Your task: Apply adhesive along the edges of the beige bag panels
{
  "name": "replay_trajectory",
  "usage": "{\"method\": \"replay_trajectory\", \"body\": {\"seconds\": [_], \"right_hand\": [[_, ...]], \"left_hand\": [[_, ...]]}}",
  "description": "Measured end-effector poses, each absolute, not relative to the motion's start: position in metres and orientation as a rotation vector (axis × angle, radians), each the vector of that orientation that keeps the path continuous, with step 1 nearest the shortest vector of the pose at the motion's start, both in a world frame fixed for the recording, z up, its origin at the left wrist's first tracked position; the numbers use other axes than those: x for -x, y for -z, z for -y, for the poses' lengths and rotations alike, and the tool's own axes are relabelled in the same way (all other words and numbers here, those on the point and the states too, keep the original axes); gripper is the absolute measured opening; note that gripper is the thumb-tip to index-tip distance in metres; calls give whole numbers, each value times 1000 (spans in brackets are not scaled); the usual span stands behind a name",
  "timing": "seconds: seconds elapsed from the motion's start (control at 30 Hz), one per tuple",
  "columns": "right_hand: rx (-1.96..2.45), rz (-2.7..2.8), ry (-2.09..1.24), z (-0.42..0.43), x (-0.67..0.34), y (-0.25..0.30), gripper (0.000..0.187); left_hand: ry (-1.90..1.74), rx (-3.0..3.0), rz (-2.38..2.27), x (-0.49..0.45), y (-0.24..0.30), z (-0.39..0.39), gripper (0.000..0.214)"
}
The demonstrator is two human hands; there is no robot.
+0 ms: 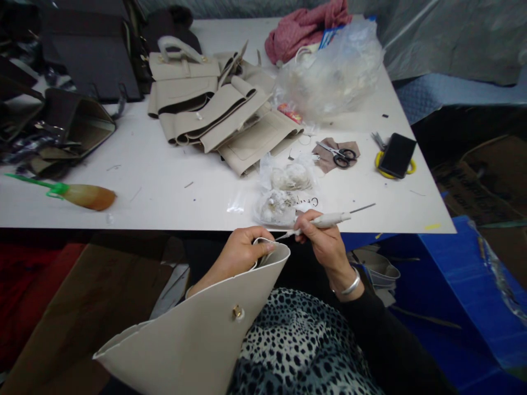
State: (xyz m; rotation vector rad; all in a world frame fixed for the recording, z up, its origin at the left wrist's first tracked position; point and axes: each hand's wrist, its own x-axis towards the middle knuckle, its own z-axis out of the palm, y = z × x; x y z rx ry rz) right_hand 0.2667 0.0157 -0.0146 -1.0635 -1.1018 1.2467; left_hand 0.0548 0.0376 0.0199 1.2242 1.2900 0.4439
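My left hand is closed on the top edge of a beige leather bag panel that lies across my lap; a small gold stud sits on the panel. My right hand grips a white-handled tool like a pen, its thin tip touching the panel's edge near my left fingers. Both hands are just below the front edge of the white table.
On the table lie a stack of beige bag pieces, small plastic bags of hardware, scissors, a black phone on a yellow ring, a large clear bag, pink cloth and a green-tipped glue bottle. Blue crate right.
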Motion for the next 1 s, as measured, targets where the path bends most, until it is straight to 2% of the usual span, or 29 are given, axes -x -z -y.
{"method": "replay_trajectory", "body": {"seconds": [0.17, 0.33, 0.6, 0.83, 0.93, 1.0], "right_hand": [[1330, 995, -754, -13, -260, 28, 31], [1323, 1185, -701, -15, -259, 29, 23], [1322, 1317, -689, -16, -256, 31, 21], [1320, 1563, -565, -14, -258, 29, 19], [1328, 1473, -557, -10, -258, 25, 19], [1301, 1322, -675, -8, -257, 21, 21]], "left_hand": [[-639, -1118, -1572, -17, -25, -50, 35], [-935, -1333, -1973, 10, -24, -46, 24], [-808, -1102, -1682, -6, -8, -28, 35], [-752, -1034, -1462, -15, -10, -30, 31], [-716, -1005, -1423, -16, -9, -33, 31], [-672, -986, -1391, -17, -9, -35, 31]]}}
